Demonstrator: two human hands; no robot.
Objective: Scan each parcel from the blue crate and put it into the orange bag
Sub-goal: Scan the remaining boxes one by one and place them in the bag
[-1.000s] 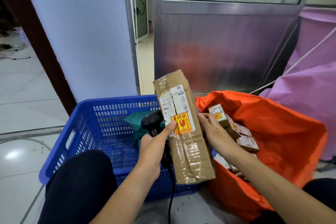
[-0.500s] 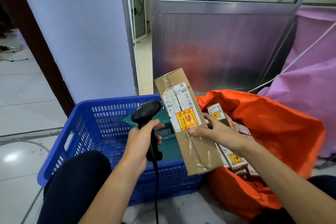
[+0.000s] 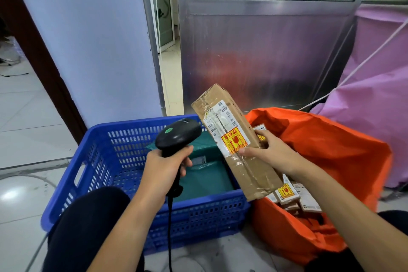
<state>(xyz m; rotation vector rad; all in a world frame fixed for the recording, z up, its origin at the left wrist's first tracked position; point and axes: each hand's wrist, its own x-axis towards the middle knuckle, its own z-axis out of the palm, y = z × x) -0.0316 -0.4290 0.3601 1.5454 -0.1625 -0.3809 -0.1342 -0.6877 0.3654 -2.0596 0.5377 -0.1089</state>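
- Surface: we noted pale glossy floor tiles (image 3: 28, 139). A lilac wall (image 3: 99, 40) and a brushed metal door panel (image 3: 265, 62) stood behind, with a purple sheet (image 3: 375, 95) at the right.
- The blue crate (image 3: 114, 161) sat on the floor, and the orange bag (image 3: 331, 150) stood against its right side.
- A green soft parcel (image 3: 205, 179) lay in the crate; small cardboard boxes (image 3: 289, 192) lay in the bag.
- Left hand (image 3: 163, 172): fingers curled closely round the handle of a black scanner (image 3: 178, 134). Its head pointed at the label, just beside it. A cable (image 3: 170, 227) hung below.
- Right hand (image 3: 271, 154): it gripped the long cardboard parcel (image 3: 234, 139), thumb across the front by the red-and-yellow sticker, fingers wrapped behind the right edge.
- We recorded the parcel in the air, tilted, over where crate and bag met.
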